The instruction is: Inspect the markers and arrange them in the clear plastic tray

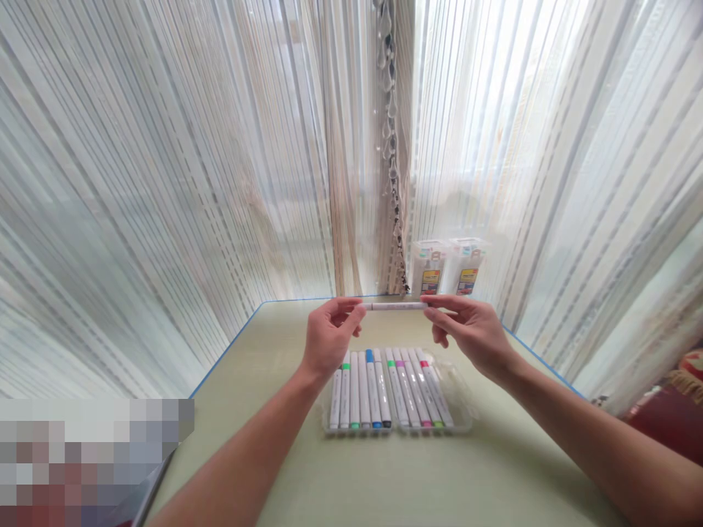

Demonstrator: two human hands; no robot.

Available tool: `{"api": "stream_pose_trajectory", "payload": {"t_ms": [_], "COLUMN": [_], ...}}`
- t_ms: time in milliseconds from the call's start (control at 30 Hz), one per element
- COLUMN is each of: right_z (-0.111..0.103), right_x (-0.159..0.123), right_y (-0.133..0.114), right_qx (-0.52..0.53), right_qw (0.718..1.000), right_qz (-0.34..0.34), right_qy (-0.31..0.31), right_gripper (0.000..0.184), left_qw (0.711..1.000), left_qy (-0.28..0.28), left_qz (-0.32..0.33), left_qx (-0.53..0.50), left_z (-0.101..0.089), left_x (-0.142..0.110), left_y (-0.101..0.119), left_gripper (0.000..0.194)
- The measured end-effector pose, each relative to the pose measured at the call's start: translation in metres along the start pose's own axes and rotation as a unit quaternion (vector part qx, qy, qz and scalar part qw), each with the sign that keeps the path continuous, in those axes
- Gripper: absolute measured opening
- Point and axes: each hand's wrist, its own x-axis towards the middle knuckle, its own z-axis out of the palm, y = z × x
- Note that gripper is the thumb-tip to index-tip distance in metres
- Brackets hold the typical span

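A white marker is held level above the table, stretched between both hands. My left hand pinches its left end between thumb and fingers. At the other end, my right hand grips the tip the same way. Below them an opened clear plastic case lies on the table, with several white markers side by side in its two halves. Their caps and ends show green, blue, black, pink and red. The case's right part has a bare stretch beside the markers. Fingertips hide both ends of the held marker.
The pale green table has a blue edge. Two clear containers with labels, a left one and a right one, stand at the back by striped sheer curtains. A dark red item is at the far right. The lower left is pixelated.
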Motion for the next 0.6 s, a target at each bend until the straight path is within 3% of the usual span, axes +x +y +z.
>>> {"api": "stream_pose_trajectory", "payload": {"t_ms": [600], "right_z": [0.006], "right_x": [-0.0091], "right_y": [0.0012], "right_qx": [-0.036], "right_qw": [0.999], "right_qz": [-0.004], "right_qy": [-0.019], "right_gripper": [0.034], "left_qw": [0.994], "left_qy": [-0.063], "left_qz": [0.016], "left_qx": [0.092], "left_z": [-0.0006], "left_x": [-0.0044], "left_y": [-0.0027], "left_gripper": [0.032]}}
